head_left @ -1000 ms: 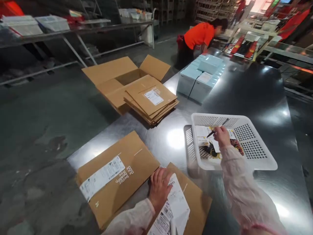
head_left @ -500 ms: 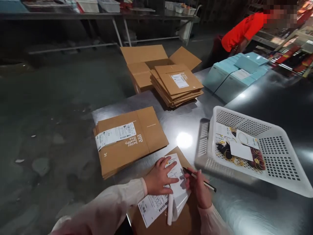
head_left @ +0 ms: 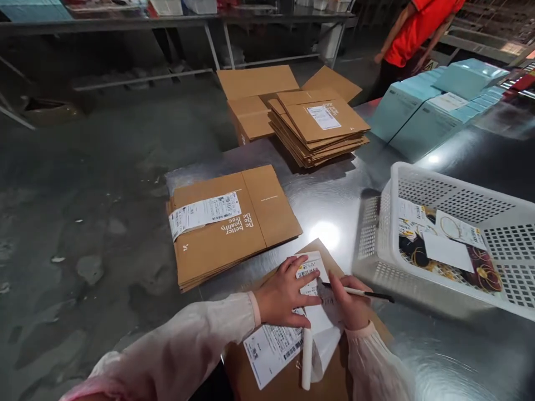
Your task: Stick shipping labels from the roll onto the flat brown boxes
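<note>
My left hand (head_left: 288,292) lies flat with its fingers spread over printed labels, one a white shipping label (head_left: 273,351), on a flat brown cardboard box (head_left: 246,379). In my right hand (head_left: 353,303) is a slim pen (head_left: 371,294), white with a black end, its tip close to the upper label sheet (head_left: 324,320). Beneath my left thumb a rolled strip of white paper (head_left: 307,362) points down toward me. Beyond my left hand is a stack of flattened boxes (head_left: 267,223) with a label on top.
A white perforated basket (head_left: 388,223) holding carded items stands at the right. Farther back are another stack of flattened boxes (head_left: 343,128), an open carton (head_left: 259,83) and light-blue boxes (head_left: 401,106). A person in a red shirt (head_left: 418,33) stands behind them.
My view has shifted, so the table's things sit farther right and closer. The pen has swung to a flatter angle in my right hand. The person in red has straightened up.
</note>
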### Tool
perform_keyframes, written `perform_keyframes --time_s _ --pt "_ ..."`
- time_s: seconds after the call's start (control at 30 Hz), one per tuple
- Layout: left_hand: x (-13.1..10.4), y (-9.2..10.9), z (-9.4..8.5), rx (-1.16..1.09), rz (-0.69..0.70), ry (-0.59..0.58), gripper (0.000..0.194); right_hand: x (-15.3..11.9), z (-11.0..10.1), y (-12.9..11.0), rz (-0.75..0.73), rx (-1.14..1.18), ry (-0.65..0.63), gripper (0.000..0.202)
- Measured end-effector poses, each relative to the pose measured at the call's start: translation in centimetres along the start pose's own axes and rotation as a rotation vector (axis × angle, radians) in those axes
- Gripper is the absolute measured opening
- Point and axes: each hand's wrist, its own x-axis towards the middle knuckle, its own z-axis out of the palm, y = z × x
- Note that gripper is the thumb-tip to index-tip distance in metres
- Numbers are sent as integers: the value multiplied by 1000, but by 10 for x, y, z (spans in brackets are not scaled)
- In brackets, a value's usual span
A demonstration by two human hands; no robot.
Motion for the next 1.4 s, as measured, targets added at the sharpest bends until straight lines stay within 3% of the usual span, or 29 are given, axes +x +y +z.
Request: perform_keyframes --time_s 0.2,0.37,0.87,1.03,1.4 --pt "1 1 -2 -5 10 24 48 1 6 -7 -79 27 51 40" --pt "2 3 -5 -4 4 11 47 2 5 -8 -133 10 2 42" --pt "3 3 -8 -10 -2 -12 49 -3 8 0 -29 20 8 43" --pt "3 4 -8 -8 -9 -8 48 -3 7 2 -110 -11 -18 40" --pt "3 4 -9 -16 -15 -41 48 -1 7 0 -74 13 -13 42"
